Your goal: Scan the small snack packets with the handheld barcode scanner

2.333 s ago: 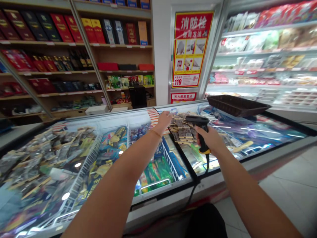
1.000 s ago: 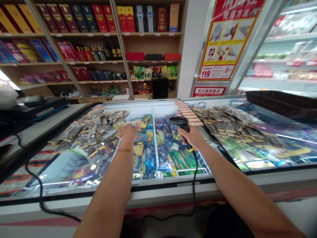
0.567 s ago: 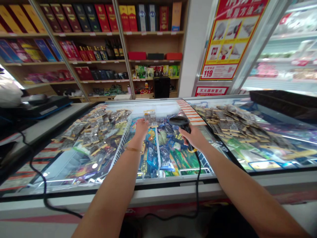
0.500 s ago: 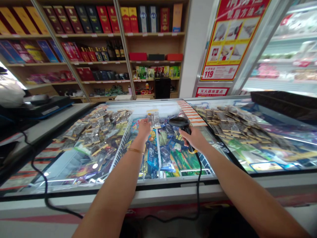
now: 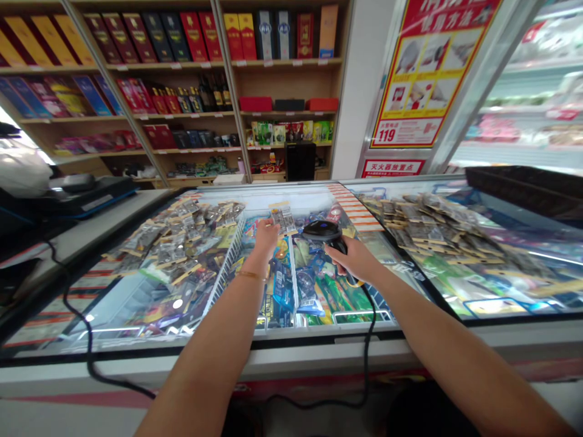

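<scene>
My right hand (image 5: pixel 348 258) grips a black barcode scanner (image 5: pixel 322 230) by its handle, and the scanner's head points left. A black cable (image 5: pixel 368 340) drops from the handle over the freezer's front edge. My left hand (image 5: pixel 267 235) is closed on the edge of a small clear-windowed packet (image 5: pixel 283 218) with tan ends. That packet is just left of the scanner's head, with a gap between them. Both hands are above the glass-topped chest freezer (image 5: pixel 300 193), where colourful ice-cream packs (image 5: pixel 280 285) lie in white wire baskets.
Similar packets are heaped on the glass at left (image 5: pixel 170 233) and at right (image 5: pixel 432 227). A long black tray (image 5: pixel 523 191) rests at the far right. To the left is a counter (image 5: pixel 155 199) with dark equipment. Shelves of boxes (image 5: pixel 195 36) stand behind the freezer.
My right hand has moved the scanner slightly left and down, turning its head toward the packet. The packet in my left hand is tilted a little differently.
</scene>
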A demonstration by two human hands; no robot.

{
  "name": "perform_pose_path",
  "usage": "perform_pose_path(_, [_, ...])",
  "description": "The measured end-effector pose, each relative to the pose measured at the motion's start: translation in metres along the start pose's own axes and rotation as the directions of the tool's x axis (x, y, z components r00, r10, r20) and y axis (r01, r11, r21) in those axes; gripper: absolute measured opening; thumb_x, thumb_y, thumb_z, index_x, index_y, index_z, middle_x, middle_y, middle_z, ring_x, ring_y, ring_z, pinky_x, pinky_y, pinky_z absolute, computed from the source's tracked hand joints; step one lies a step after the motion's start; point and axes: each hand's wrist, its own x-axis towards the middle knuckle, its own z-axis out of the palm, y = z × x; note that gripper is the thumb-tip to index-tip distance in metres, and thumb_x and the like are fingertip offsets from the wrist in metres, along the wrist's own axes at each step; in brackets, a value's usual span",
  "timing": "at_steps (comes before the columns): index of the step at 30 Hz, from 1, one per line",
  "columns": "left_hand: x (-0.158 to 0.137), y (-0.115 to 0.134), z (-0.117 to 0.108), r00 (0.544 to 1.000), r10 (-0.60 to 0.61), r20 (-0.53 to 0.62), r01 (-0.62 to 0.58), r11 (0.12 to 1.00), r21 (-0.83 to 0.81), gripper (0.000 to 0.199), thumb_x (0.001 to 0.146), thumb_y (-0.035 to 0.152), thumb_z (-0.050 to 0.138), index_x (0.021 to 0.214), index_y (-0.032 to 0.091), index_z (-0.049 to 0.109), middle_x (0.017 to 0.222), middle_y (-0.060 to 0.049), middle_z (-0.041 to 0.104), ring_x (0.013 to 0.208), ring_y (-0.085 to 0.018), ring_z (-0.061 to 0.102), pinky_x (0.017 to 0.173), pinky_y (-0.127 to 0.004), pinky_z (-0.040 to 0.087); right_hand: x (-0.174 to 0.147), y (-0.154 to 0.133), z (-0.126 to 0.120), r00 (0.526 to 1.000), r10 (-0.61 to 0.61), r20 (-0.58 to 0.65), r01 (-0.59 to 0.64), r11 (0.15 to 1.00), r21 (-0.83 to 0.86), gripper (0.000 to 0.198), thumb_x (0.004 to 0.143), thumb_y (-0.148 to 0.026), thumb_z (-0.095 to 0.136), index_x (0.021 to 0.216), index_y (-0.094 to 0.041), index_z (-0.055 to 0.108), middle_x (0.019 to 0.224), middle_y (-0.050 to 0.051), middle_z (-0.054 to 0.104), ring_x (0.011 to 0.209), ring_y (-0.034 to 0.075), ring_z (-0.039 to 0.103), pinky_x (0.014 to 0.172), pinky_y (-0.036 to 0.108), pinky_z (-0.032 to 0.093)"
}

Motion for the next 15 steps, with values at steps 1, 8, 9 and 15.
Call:
perform_pose_path(1, [-0.001,0.001,0.000,1.000,-0.016,0.012,0.016,1.000,0.001,0.030,0.079,0.018,0.063,0.108,0.015,0.059,0.092,-0.006,0.069,0.077,-0.016,0.067,0.071,-0.029,0.054,0.000,0.000,0.000,1.000,-0.002,0.001,0.002,1.000,0.000,0.022,0.084,-0.038,0.068,0.081,-0.021,0.054,0.058,-0.002,0.059,0.038,0.014,0.057,0.041,0.025,0.045])
perform_pose_path(8, [-0.010,0.011,-0.005,0.998,-0.054,0.026,0.053,0.998,0.042,0.031,0.079,0.022,0.063,0.110,0.018,0.060,0.096,-0.005,0.070,0.074,-0.016,0.065,0.066,-0.027,0.049,0.002,0.001,-0.003,1.000,0.023,0.002,-0.023,1.000,0.020,0.019,0.085,-0.035,0.067,0.086,-0.020,0.055,0.059,-0.002,0.061,0.040,0.014,0.058,0.040,0.024,0.045])
perform_pose_path(9, [-0.011,0.012,-0.005,0.999,-0.049,0.019,0.048,0.998,0.052,0.031,0.079,0.023,0.063,0.109,0.018,0.060,0.096,-0.005,0.070,0.075,-0.016,0.065,0.066,-0.027,0.049,0.003,0.001,-0.004,1.000,0.021,0.000,-0.021,1.000,0.023,0.019,0.085,-0.035,0.067,0.086,-0.020,0.055,0.060,-0.002,0.061,0.040,0.013,0.058,0.041,0.023,0.045])
perform_pose_path(15, [-0.017,0.019,0.000,1.000,0.009,-0.011,-0.009,0.998,0.065,0.022,0.078,0.022,0.063,0.099,0.019,0.059,0.091,-0.005,0.072,0.079,-0.018,0.067,0.066,-0.027,0.051,0.003,-0.002,-0.023,0.998,0.023,-0.064,-0.016,0.994,0.106,0.021,0.089,-0.037,0.064,0.086,-0.020,0.051,0.062,-0.003,0.060,0.040,0.011,0.057,0.039,0.021,0.044])
